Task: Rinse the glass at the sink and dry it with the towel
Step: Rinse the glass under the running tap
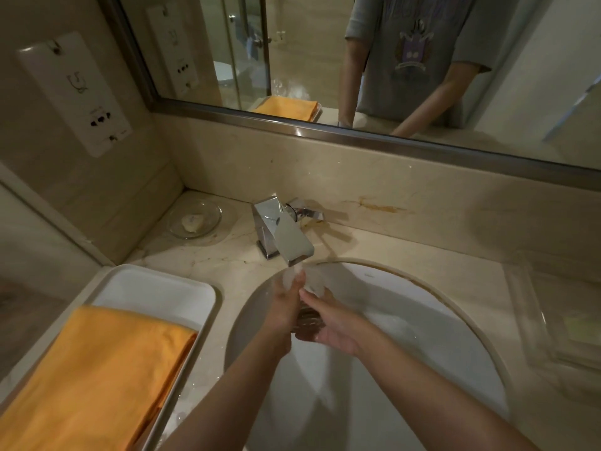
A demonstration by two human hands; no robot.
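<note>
A clear glass (pixel 310 315) lies tilted between both hands over the white sink basin (pixel 422 320), its mouth toward the chrome faucet (pixel 286 236). Water runs from the spout onto the glass and my fingers. My left hand (pixel 284 304) wraps the glass from the left, fingers up in the stream. From below and the right, my right hand (pixel 331 323) cradles the glass's patterned base. A folded orange towel (pixel 94 375) lies in a white tray (pixel 156 288) left of the sink.
A glass soap dish (pixel 195 219) with a soap bar sits in the back left corner. A clear tray (pixel 559 314) rests on the marble counter at right. A mirror (pixel 357 60) spans the wall behind, and a white socket panel (pixel 74 92) hangs on the left wall.
</note>
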